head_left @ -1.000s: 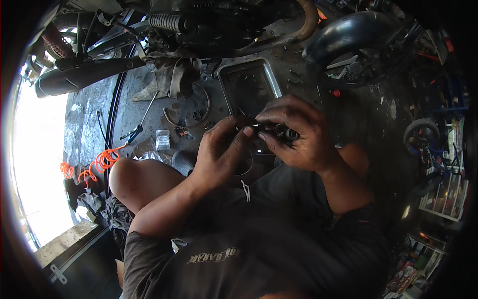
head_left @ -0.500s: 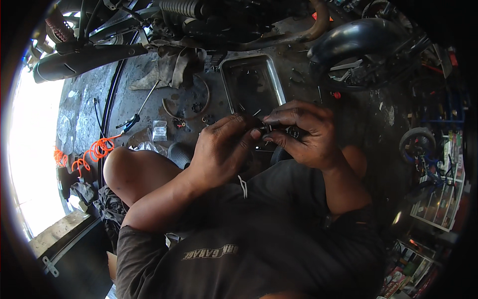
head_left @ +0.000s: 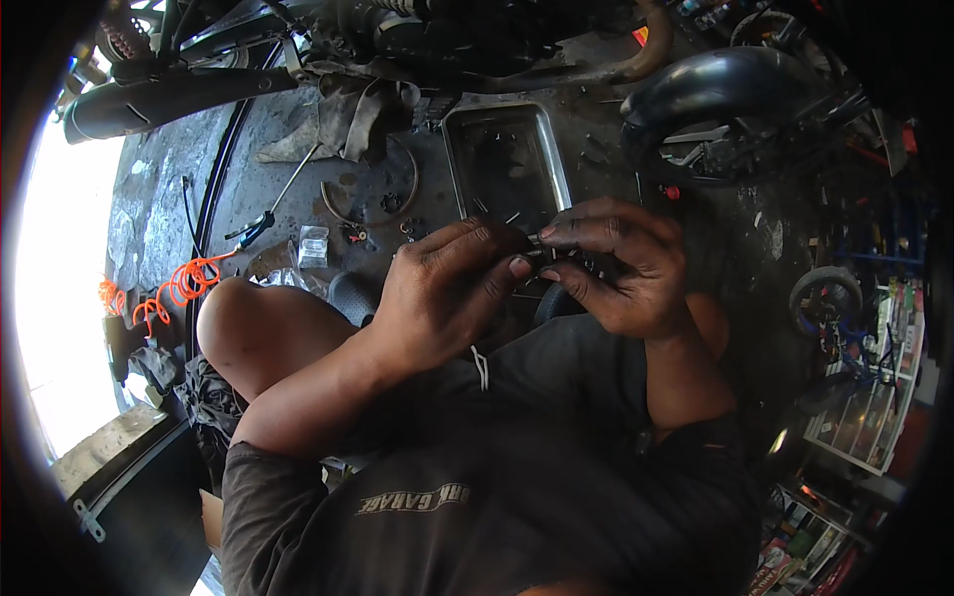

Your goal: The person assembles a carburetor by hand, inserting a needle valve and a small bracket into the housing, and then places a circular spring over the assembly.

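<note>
In front of my chest, both hands meet over a small dark metal part (head_left: 546, 256) with light, pin-like bits on it; its exact kind is hidden by the fingers. My left hand (head_left: 442, 283) pinches its left side between thumb and fingertips. From the other side, my right hand (head_left: 631, 268) grips it with thumb and curled fingers. Just beyond the hands, a shallow metal tray (head_left: 559, 164) lies on the floor, with dark contents and small pin-like pieces near its close end.
To the left lie an air blow gun (head_left: 260, 224) on an orange coiled hose (head_left: 194, 282), a clear packet (head_left: 313, 245) and a curved band (head_left: 330, 207). A grey rag (head_left: 366, 114) rests under a motorcycle's muffler (head_left: 164, 105). A black wheel cover (head_left: 730, 84) stands far right, shelving (head_left: 865, 422) nearer.
My right hand has shifted slightly right, and its thumb and fingers sit a little farther apart around the part. Both hands still grip it. The whole view has tilted slightly.
</note>
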### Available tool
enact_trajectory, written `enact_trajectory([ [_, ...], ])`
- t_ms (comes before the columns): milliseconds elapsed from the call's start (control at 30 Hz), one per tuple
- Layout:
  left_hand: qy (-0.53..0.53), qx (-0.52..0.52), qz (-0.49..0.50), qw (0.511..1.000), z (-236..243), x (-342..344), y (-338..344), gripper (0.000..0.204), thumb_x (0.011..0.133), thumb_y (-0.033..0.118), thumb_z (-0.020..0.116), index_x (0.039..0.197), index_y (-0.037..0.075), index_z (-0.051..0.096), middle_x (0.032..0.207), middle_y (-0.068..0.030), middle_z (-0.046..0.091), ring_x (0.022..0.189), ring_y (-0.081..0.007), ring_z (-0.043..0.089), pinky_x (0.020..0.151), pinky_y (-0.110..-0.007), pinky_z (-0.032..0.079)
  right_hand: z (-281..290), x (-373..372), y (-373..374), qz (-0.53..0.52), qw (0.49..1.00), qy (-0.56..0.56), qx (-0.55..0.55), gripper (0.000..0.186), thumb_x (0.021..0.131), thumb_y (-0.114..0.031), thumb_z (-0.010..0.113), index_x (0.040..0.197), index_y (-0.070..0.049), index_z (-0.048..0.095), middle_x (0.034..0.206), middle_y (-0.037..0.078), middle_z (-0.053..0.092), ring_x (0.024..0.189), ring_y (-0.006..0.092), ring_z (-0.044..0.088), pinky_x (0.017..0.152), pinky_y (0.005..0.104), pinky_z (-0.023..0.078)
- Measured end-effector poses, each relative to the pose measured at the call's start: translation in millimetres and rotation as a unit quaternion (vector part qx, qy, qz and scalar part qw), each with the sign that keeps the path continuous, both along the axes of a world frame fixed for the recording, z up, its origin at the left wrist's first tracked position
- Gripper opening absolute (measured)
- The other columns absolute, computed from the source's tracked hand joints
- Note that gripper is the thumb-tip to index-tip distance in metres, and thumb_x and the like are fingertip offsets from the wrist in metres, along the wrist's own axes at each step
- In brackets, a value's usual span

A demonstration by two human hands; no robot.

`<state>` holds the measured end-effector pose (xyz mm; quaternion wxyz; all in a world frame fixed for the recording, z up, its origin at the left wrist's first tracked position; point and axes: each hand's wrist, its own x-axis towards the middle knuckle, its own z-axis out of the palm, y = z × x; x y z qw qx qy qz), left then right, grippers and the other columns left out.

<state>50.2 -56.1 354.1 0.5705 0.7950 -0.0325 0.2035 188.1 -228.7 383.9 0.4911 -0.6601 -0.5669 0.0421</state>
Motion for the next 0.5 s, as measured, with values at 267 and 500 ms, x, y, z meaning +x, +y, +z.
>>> enact_trajectory([
  [267,0.018,-0.014,-0.024,0.999,-1.4,-1.0,1.5,0.014,0.088,0.008,0.071,0.098,-0.002,0.068,0.088,-0.014,0.068,0.078,-0.0303,0.069,0.066,-0.037,0.054,-1.0,-2.6,-0.6,0.027,0.999,0.011,-0.026,0.028,0.073,0.001,0.081,0.099,-0.006,0.074,0.095,0.01,0.072,0.079,0.0204,0.072,0.064,0.0302,0.059],
  [500,0.045,-0.119,-0.024,0.992,1.3,2.2,-0.3,0.014,0.087,0.009,0.074,0.097,-0.001,0.069,0.085,-0.0116,0.07,0.075,-0.0205,0.071,0.065,-0.031,0.054,-2.9,-4.5,2.4,0.004,1.0,-0.007,0.008,0.03,0.073,0.002,0.081,0.1,-0.006,0.073,0.093,0.008,0.072,0.078,0.0209,0.071,0.063,0.031,0.058],
])
